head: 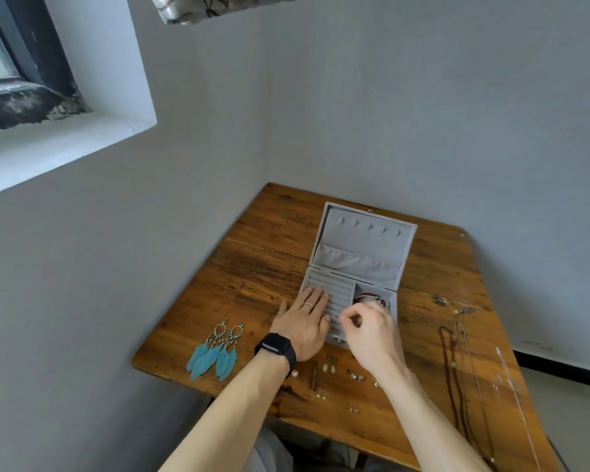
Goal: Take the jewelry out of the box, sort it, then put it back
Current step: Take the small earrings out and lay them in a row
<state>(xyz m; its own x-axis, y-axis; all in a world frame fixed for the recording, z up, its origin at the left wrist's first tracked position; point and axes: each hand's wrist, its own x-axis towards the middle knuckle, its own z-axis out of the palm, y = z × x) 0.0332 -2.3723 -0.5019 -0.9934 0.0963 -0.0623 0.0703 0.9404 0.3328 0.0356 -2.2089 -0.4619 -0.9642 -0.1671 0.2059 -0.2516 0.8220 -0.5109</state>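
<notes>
A grey velvet jewelry box (pixel 361 253) stands open on the wooden table (pixel 259 267), lid upright at the back. My left hand (pixel 304 321) lies flat on the box's left side, fingers spread over the ring-slot rows, a ring on one finger and a black watch on the wrist. My right hand (pixel 372 330) hovers over the box's front, thumb and fingers pinched on something tiny at the slots; what it is I cannot tell. A dark red bead bracelet (pixel 372 296) lies in the right compartment.
Two teal feather earrings (pixel 215 352) lie at the table's left front. Several small earrings and studs (pixel 331 366) sit in front of the box. Long necklaces (pixel 464 369) stretch along the right side. Walls close the table in at the back and left.
</notes>
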